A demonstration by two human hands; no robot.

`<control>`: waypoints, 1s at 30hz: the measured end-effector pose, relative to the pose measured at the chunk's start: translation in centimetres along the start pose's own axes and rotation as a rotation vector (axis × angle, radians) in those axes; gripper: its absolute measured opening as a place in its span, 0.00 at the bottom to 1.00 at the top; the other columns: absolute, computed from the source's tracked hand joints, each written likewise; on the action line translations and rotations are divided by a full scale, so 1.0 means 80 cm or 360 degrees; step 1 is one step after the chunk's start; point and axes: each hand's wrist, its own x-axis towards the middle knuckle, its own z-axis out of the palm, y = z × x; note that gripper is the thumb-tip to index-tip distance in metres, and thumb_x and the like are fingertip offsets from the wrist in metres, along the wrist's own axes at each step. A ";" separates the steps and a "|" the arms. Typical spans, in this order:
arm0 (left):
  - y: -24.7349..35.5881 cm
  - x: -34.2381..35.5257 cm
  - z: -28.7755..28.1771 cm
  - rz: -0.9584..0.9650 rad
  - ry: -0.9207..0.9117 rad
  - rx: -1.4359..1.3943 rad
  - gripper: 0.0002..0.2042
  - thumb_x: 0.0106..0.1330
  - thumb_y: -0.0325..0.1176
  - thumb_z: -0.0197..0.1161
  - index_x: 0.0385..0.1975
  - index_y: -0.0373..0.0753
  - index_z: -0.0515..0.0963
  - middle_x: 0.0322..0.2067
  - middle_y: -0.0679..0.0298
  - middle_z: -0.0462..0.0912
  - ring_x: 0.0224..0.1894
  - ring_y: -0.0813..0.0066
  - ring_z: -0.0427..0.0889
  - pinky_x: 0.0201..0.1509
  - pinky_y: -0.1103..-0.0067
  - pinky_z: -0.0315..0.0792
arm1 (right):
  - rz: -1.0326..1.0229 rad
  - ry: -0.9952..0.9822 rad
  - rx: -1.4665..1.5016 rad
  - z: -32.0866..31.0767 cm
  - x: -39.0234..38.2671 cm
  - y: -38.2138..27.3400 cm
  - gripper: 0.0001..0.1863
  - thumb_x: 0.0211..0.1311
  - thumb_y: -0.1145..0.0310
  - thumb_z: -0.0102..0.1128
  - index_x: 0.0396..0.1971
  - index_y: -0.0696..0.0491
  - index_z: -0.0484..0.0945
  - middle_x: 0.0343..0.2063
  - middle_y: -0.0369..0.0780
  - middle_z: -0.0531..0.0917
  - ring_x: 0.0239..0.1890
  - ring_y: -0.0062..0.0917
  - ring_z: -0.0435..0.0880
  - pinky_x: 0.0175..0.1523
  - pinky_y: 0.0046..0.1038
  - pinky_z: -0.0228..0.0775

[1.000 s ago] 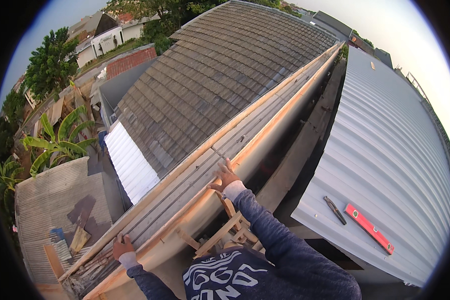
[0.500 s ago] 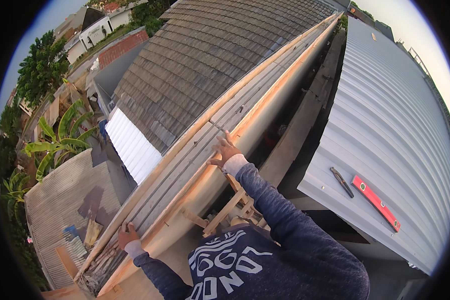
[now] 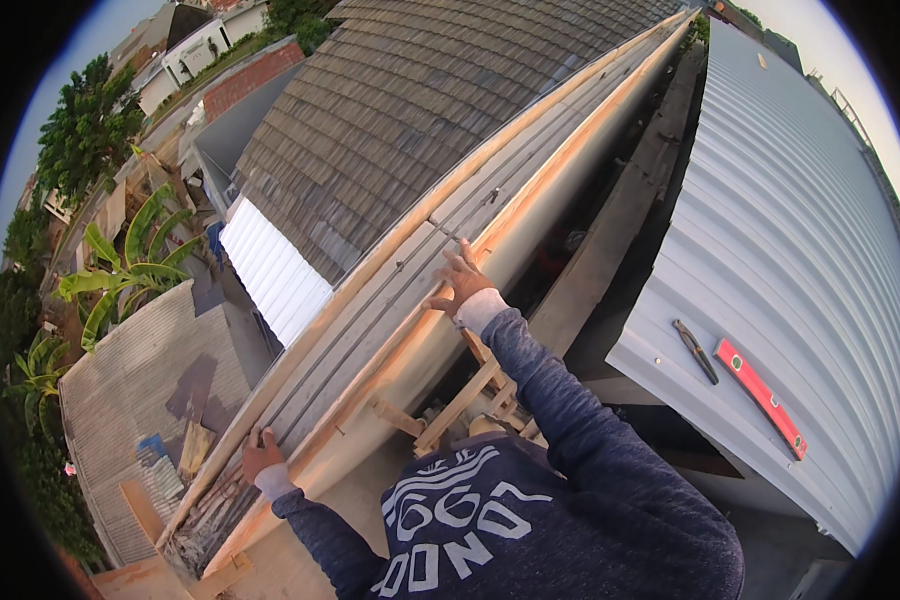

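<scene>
A long channel with pale timber edge boards (image 3: 585, 135) runs diagonally, with thin rebar (image 3: 400, 265) lying along its grey inside. My right hand (image 3: 460, 280) rests on the near board's top edge with fingers spread. Lower left, my left hand (image 3: 263, 457) has its fingers curled over the farther board's edge. A small wooden brace frame (image 3: 455, 410) sits beneath my right hand, outside the channel. On the pale metal roof to the right lie dark pincers (image 3: 695, 350) and a red spirit level (image 3: 760, 400).
A tiled roof (image 3: 410, 110) borders the channel, with white corrugated sheet (image 3: 270, 270) at its lower edge. A dark gap (image 3: 570, 250) separates channel and metal roof (image 3: 770, 200). Lower left are a weathered roof (image 3: 120, 420) and banana plants (image 3: 130, 260).
The view has shifted, so roofs and channel sit higher in the picture than a second ago. Both hands remain at about the same places on the boards.
</scene>
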 end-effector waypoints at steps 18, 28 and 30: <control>0.013 -0.005 -0.010 -0.0055 -0.0037 0.0024 0.20 0.61 0.50 0.58 0.49 0.50 0.81 0.45 0.59 0.83 0.46 0.57 0.82 0.49 0.65 0.73 | -0.0040 0.0043 0.0027 0.008 0.003 0.010 0.41 0.49 0.37 0.65 0.59 0.48 0.73 0.69 0.45 0.56 0.74 0.44 0.30 0.74 0.46 0.42; 0.005 -0.003 -0.002 -0.0056 0.0001 0.0061 0.20 0.61 0.50 0.58 0.50 0.50 0.80 0.45 0.58 0.83 0.47 0.58 0.82 0.50 0.65 0.73 | -0.0052 0.0094 -0.0036 0.017 0.006 0.014 0.41 0.49 0.36 0.64 0.59 0.48 0.72 0.69 0.45 0.57 0.74 0.44 0.31 0.74 0.44 0.42; 0.009 -0.003 -0.006 -0.0064 -0.0025 0.0068 0.20 0.61 0.50 0.58 0.50 0.50 0.80 0.45 0.58 0.83 0.47 0.58 0.82 0.50 0.65 0.73 | -0.0039 0.0070 -0.0043 0.013 0.005 0.011 0.41 0.49 0.36 0.64 0.59 0.47 0.72 0.69 0.45 0.57 0.74 0.44 0.31 0.74 0.44 0.42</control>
